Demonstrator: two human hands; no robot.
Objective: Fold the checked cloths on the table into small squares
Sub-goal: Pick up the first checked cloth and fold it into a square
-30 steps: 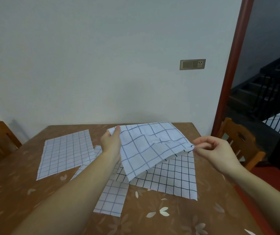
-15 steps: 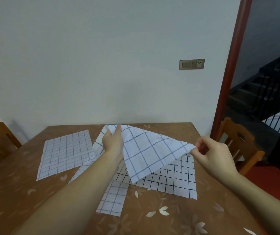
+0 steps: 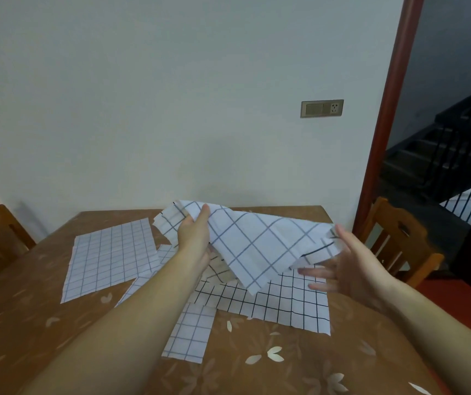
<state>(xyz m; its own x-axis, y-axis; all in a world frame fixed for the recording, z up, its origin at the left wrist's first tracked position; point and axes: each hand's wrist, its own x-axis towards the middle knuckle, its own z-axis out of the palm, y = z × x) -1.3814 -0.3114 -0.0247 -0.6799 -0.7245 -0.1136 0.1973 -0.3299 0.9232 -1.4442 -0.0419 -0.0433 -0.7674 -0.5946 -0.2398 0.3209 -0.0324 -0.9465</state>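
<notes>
I see my left hand [image 3: 193,236] gripping the lifted checked cloth [image 3: 260,246] at its far-left corner. The cloth's long axis runs rightward to my right hand [image 3: 348,269], spread open just beside the loose right corner, nearest for regrasping, I judge.
</notes>
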